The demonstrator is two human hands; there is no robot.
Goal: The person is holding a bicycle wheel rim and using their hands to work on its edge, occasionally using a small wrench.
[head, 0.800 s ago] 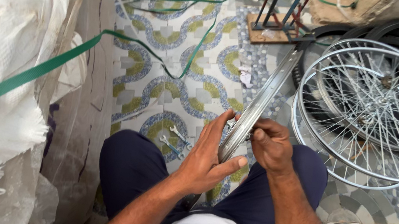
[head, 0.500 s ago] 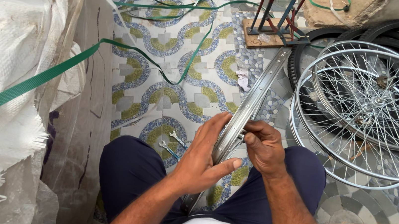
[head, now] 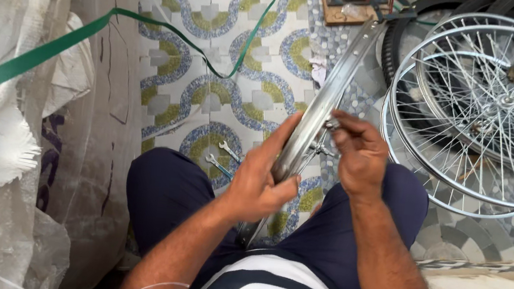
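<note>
A shiny metal bicycle wheel rim [head: 334,89] stands on edge between my knees and runs up and away toward the far right. My left hand [head: 260,177] is wrapped around its lower part, fingers over the outer face. My right hand [head: 356,152] sits on the rim's right side, fingertips pinched on a small metal nipple [head: 331,124] at the rim's inner edge. A second small fitting juts from the rim just below it. I sit with dark blue trousers and a striped shirt.
Spoked wheels [head: 486,112] and black tyres lie stacked on the floor to the right. Two small spanners [head: 220,158] rest on the patterned tiles by my left knee. White woven sacks [head: 2,115] with a green strap [head: 28,60] fill the left. A wooden stand [head: 357,4] is at the back.
The view has tipped down slightly, so the rim and hands sit lower in frame. My right hand has shifted a little up the rim, fingers staying pinched; my left hand keeps its grip.
</note>
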